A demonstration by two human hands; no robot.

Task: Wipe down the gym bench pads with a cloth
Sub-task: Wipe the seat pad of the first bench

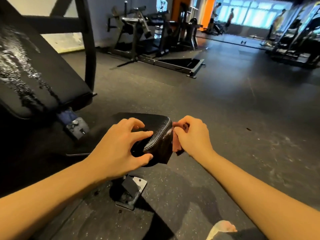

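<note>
Left hand (119, 146): clamped on the seat pad (154, 135) at centre frame, fingers spread and curled over the top, thumb hooked under the near edge.
Right hand (192, 135): fingers bunched tight, pinching the cloth (178, 145) and pressing it against the pad's right side, just right of centre.
Cloth: reddish-brown and crumpled, mostly hidden in the fist. One fold hangs down below the fingers, right against the pad's side wall.
Seat pad: small, black, grained upholstery with a line of pale stitching along the top edge. There's a glossy sheen on the side wall beside the cloth.
Back pad (26, 66): big black inclined pad, upper left of the frame, well apart from both hands. Look at that: its surface is streaked with shiny wet patches and droplets running down its length.
Base plate (133, 191): dark metal bracket with bolt holes, on the floor below the seat pad, lower centre.
Floor (225, 104): dark speckled rubber.
Background: black weight machines (155, 32) across the upper centre, bright windows with blurred figures at upper right.
</note>
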